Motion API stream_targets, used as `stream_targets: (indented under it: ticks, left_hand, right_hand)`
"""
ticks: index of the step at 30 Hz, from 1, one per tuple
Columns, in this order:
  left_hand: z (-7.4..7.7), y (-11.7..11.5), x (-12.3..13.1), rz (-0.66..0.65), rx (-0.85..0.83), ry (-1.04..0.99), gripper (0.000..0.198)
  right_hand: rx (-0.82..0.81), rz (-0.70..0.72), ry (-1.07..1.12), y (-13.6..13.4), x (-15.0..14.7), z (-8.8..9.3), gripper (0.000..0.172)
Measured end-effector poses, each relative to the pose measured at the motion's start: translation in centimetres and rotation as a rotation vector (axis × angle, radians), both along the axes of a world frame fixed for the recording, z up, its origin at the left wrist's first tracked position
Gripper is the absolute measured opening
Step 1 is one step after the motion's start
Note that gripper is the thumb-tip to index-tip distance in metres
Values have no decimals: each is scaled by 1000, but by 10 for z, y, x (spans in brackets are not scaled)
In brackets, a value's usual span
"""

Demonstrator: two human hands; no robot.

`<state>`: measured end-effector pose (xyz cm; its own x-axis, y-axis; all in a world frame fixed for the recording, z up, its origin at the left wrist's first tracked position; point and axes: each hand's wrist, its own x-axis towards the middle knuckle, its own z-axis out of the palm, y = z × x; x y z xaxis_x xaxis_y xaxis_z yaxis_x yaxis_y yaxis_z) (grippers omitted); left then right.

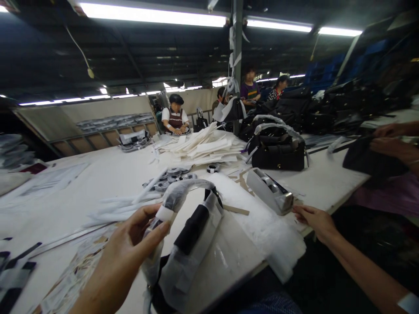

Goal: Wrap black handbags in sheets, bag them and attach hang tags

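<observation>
**Work table, near edge: wrapped handbag in hand, tape dispenser beside**

- Handbag (193, 231): black, swathed in clear film and white padding, lying at the near edge of the table (108, 174) directly in front of the wearer. Its handle (186, 188) arches upward, also covered in film.
- Left hand (131, 248): clamped on the left end of the handle, with thumb and fingers pinched around the wrapping where a small white tab (164, 213) sits.
- Right hand (314, 220): empty, fingers loosely spread, at the table edge. It is just beside the tape dispenser (270, 192); whether it touches it cannot be told. The two hands are well apart, with the handbag's wrapping and a foam sheet (268, 235) between them.
- Tape dispenser: grey, lying on the table to the right of the handbag, against the foam sheet.
- Foam sheet: white, spread under and to the right of the handbag, with one corner drooping over the table edge.
- Tape rolls (173, 173): a small cluster behind the handle.
- Long white strips (121, 207): loose, to the left of the handle.
- Pile of white paper strips (203, 146): farther back, mid-table.
- Second black bag (278, 155): upright beyond the dispenser, its handles wrapped in white.
- Co-worker's hands (393, 146): at the right margin, on a dark piece (366, 161).
- Seated person (176, 117): at the far end of the table.
</observation>
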<state>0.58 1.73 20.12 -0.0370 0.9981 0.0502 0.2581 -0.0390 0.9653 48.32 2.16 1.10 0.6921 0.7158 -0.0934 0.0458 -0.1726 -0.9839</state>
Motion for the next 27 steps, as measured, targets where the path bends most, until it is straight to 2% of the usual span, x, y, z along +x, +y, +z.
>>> stream_targets:
  ticks: [3,5,8,12,14,16,20,23,27]
  left_hand:
    - [-1,1,-3,-35,3,9,50]
    - [0,1,-3,-58,20,18,46]
    - [1,-2,3,-86,68,22,36]
    - [-4,-3,8,-125,188,51,23]
    - [-8,-2,9,-129,256,96,20]
    - [-11,-2,9,-116,304,146,20]
    - [-13,-5,10,-65,356,206,22]
    - [-14,-8,10,-43,385,227,21]
    - [-15,-10,8,-84,370,210,20]
  right_hand:
    - [19,25,-52,-7,-22,9,36]
    - [63,116,-99,-10,-52,23,38]
    - [198,391,-196,-11,-116,59,30]
    - [396,795,-83,-15,-205,116,23]
    - [443,927,-17,-16,-241,139,24]
    - [461,976,11,-12,-267,154,27]
    - [384,944,14,0,-293,162,34]
    - [284,938,-24,4,-294,160,40]
    - [181,979,-11,4,-290,162,40]
